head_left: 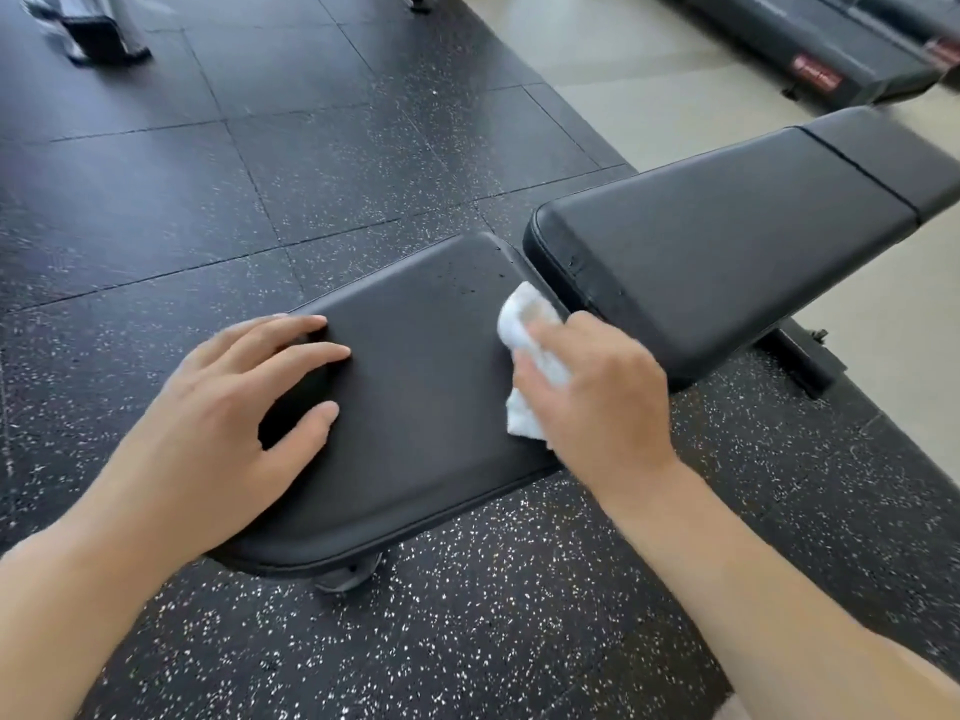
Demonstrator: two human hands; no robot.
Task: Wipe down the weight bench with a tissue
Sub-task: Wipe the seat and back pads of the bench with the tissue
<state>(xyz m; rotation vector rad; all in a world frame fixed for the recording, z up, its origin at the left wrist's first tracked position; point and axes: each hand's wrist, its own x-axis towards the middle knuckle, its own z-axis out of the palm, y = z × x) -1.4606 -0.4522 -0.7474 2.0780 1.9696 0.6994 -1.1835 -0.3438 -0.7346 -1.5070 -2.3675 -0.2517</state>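
Note:
The black padded weight bench fills the middle of the view: a flat seat pad [415, 387] near me and a raised back pad [727, 236] running off to the upper right. My right hand [597, 402] grips a crumpled white tissue [530, 330] and presses it on the seat pad's right side, close to the gap between the two pads. My left hand [249, 397] rests on the seat pad's left edge with fingers straight and spread. Small specks or droplets show on the seat pad's far end.
Black speckled rubber floor tiles [260, 174] surround the bench; pale flooring [623, 59] lies beyond at the upper right. A treadmill base [831, 49] stands at the top right. Blurred dark equipment [98, 39] sits at the top left. A bench foot [805, 361] sticks out on the right.

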